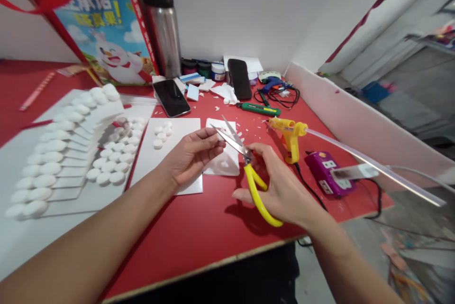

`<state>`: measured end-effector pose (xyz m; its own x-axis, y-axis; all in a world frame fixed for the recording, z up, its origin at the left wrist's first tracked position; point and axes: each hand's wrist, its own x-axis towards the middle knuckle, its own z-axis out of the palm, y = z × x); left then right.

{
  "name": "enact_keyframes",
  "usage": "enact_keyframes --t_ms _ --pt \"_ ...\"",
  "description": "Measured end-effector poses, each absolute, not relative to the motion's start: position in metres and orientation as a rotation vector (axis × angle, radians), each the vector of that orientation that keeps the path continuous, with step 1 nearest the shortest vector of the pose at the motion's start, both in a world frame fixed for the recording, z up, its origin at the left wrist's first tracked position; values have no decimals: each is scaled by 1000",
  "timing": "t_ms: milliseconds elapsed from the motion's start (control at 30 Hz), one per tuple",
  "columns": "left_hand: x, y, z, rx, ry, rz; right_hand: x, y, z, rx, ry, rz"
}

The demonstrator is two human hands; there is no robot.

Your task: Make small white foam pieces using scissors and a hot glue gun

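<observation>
White walls (270,10) rise behind a red table (213,218); the floor (334,256) looks grey, though blurred.

The red table (202,233) has room in front, but the yellow glue gun (292,139) and purple box (323,169) block the right.

Bright, diffuse light; soft shadows; right edge blurred and stretched.

White 承诺 (94,0), yellow 真果! (103,19) on bag (122,41), B (328,164) on purple box (326,176)
</observation>
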<state>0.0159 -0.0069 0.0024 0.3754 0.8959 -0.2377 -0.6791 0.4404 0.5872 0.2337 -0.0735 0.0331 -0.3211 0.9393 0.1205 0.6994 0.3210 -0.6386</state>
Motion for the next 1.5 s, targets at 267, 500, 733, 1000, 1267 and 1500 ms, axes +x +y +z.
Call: enact_keyframes --t_ms 267,500,733,1000,1267,1500 --pt "15 -9 2 521 597 996 230 -72 35 -1516 -2202 528" --pt "11 -9 2 552 611 983 229 -73 37 -1504 -2219 530" --pt "10 -9 2 553 609 969 230 -74 37 -1501 -2192 594" --pt "10 -8 2 553 575 950 230 -75 30 -1481 -2200 525" --pt "13 -9 4 527 598 938 233 -77 25 -1391 -2242 396" --pt "13 -9 4 526 622 921 234 -82 21 -1446 -2249 357"
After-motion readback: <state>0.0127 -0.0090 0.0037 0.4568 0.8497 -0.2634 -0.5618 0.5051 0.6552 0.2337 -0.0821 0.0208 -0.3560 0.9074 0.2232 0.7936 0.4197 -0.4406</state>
